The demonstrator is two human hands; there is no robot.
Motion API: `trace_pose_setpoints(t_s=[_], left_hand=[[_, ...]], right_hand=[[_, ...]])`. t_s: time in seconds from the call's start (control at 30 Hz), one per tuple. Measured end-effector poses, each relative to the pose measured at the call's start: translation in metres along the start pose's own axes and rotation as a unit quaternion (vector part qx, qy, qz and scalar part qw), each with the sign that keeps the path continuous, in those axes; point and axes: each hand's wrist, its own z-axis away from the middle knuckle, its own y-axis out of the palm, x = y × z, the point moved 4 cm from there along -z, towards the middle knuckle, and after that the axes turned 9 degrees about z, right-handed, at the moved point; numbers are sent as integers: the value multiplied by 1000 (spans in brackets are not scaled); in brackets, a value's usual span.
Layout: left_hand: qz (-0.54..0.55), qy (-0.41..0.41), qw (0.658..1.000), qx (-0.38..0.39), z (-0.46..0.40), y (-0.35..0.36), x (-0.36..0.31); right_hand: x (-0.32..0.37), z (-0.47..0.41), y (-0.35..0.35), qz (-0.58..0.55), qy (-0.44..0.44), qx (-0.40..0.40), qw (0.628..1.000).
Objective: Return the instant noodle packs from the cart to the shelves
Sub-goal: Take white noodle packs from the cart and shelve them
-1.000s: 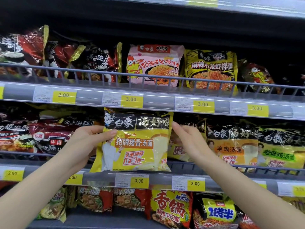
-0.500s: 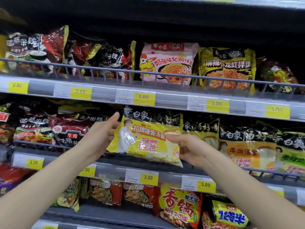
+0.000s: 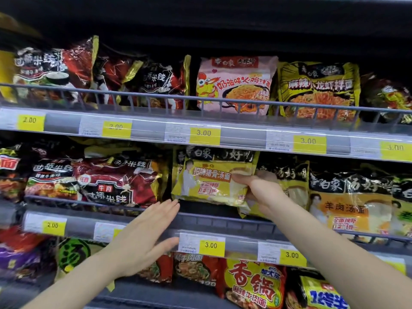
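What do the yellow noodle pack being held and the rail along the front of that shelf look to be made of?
The yellow noodle pack in the right hand looks like thin glossy plastic film: it crinkles and throws bright glare. The shelf rail looks like grey-coated metal wire, judging by its thin straight bars and dull even finish, though painted plastic can't be ruled out.

Left hand [image 3: 142,239] off pack [image 3: 214,181] — now shelved.

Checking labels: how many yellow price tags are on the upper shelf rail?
5 yellow price tags along the upper rail: far left, left of centre, below the pink pack, right of centre, far right. Others may lie outside view.
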Motion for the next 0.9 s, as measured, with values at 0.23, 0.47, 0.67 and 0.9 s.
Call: trace_pose_setpoints(t_s=[0.23, 0.47, 0.67, 0.9], left_hand=[[-45, -1, 998, 37, 3, 8, 7], [-39, -24, 998, 43, 0, 9, 8], [-42, -40, 998, 32, -4, 5, 0], [43, -136, 990, 21, -40, -19, -25]], right_hand=[[-13, -6, 29, 184, -39, -15, 982], [-11, -17, 34, 308, -43, -23, 950], [-5, -19, 37, 459, -82, -31, 884], [6, -3, 34, 632, -198, -69, 746]])
